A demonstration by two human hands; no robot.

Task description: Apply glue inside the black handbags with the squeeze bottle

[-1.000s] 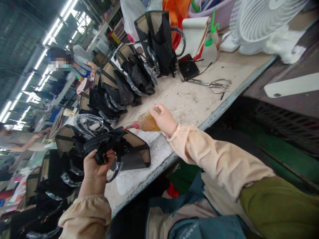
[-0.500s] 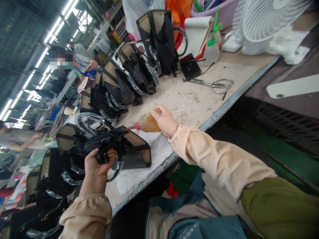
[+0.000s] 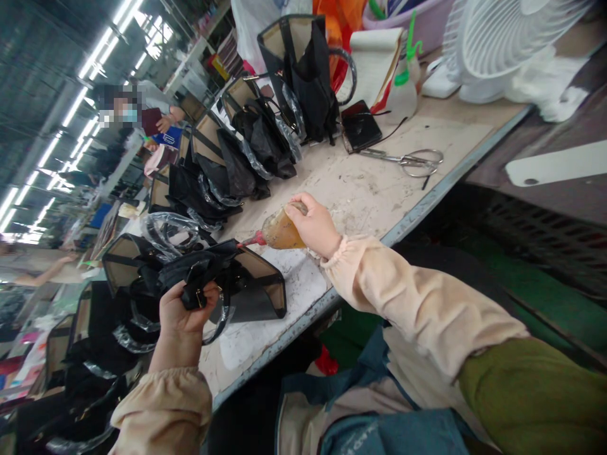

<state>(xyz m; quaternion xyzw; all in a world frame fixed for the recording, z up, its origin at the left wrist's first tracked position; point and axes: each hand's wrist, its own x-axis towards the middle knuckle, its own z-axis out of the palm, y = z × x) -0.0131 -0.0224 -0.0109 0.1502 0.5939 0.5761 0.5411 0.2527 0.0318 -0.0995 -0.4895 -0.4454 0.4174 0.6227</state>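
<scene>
Head — bottle (image 3: 283, 231) sideways, nozzle (image 3: 258, 237) leftward

Bag workshop, rows of black handbags (image 3: 232, 158), strip lights (image 3: 102, 50)

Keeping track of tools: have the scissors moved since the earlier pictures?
No: against the bench edge, the scissors lie in the same place; only the view shifted.

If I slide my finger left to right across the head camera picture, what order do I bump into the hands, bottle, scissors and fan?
Left hand → bottle → right hand → scissors → fan.
</scene>
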